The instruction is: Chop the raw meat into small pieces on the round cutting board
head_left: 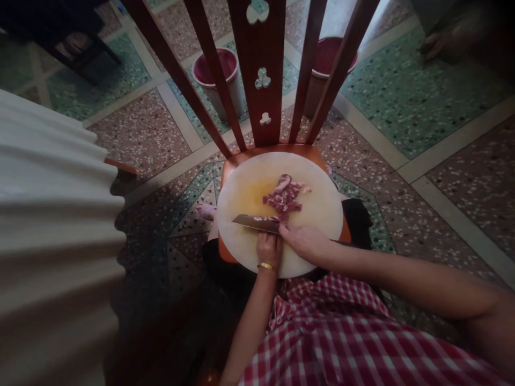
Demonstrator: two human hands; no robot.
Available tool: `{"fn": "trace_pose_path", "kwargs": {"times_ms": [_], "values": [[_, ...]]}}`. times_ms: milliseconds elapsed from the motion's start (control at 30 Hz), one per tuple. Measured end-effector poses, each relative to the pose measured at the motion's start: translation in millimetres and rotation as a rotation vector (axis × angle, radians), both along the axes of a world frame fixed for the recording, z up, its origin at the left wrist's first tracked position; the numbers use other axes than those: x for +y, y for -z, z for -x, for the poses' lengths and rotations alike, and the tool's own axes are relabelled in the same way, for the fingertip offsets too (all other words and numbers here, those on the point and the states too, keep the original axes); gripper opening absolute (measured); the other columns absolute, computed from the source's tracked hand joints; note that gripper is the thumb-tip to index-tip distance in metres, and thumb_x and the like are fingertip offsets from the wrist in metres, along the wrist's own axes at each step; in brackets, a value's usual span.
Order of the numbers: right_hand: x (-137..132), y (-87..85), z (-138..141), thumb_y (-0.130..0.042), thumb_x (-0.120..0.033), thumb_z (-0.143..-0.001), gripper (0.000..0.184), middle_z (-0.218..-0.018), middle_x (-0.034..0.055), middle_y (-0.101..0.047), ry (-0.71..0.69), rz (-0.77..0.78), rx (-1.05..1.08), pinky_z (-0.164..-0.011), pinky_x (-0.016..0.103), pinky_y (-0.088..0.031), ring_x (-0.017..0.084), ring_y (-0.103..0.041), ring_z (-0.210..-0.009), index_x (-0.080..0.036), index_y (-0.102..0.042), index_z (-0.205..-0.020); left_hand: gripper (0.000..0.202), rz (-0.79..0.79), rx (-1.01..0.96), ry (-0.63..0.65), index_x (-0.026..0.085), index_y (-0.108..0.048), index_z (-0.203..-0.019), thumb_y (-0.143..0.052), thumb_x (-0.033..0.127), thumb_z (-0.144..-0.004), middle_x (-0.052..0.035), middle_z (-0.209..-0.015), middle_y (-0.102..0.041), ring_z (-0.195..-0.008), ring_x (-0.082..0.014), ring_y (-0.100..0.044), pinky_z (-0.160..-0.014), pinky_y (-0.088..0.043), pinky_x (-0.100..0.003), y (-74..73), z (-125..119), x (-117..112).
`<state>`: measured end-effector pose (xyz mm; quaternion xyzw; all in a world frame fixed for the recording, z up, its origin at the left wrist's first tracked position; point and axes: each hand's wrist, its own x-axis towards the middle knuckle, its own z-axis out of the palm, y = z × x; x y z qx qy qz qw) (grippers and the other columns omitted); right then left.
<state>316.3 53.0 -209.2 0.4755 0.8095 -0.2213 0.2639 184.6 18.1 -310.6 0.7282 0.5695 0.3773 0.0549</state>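
Note:
A round whitish cutting board (237,187) rests on the chair seat in front of me. A heap of cut raw meat (284,195) lies around its middle, red with pale fat. My right hand (306,242) is closed round the grip of a kitchen knife (255,223), whose blade points left across the board. Bits of meat cling along the upper side of the blade. Just below the blade, my left hand (269,249) rests on the board with its fingers curled in; what lies under them, if anything, is hidden.
Beneath the board is an orange-brown wooden chair (261,96) with a slatted back. Two bins with dark red insides, one left (217,69) and one right (328,59), stand behind it. A pleated pale cloth (52,230) hangs at left. A person's hand (434,45) shows upper right.

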Motion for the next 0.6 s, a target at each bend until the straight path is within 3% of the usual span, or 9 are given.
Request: {"fn": "trace_pose_path", "kwargs": {"times_ms": [200,433,600], "values": [[-23,-10.4,-32,-0.019,-0.02,-0.086,0.047,-0.114,0.0128,-0.048,0.083,0.066,-0.147,-0.065,0.024,-0.046,0.016,-0.059,-0.085,-0.024,-0.022,-0.133,0.018,0.027,-0.038,0.04,0.013,-0.062,-0.095,-0.048,0.013,-0.082,-0.0118,-0.089,-0.062,-0.098,-0.0216,-0.054,-0.077,-0.049,-0.033,-2.8,-2,2],[9,5.8,7,-0.019,-0.027,-0.088,0.034,-0.098,0.0087,-0.055,0.033,-0.011,0.126,-0.069,0.02,-0.041,0.012,-0.057,-0.086,-0.018,-0.038,-0.115,0.015,0.001,-0.026,0.029,0.014,-0.061,-0.089,-0.048,0.017,-0.083,-0.0124,-0.091,-0.061,-0.092,-0.0207,-0.055,-0.077,-0.05,-0.034,-0.7,-2,4],[-2,2.3,-33,-0.026,-0.019,-0.084,0.037,-0.096,0.0091,-0.056,0.074,-0.049,0.112,-0.068,0.016,-0.035,0.011,-0.056,-0.088,-0.014,-0.038,-0.119,0.016,-0.032,-0.063,0.022,0.013,-0.06,-0.095,-0.049,0.015,-0.083,-0.0106,-0.095,-0.061,-0.093,-0.0184,-0.055,-0.082,-0.049,-0.033,0.3,-3,5]]}}
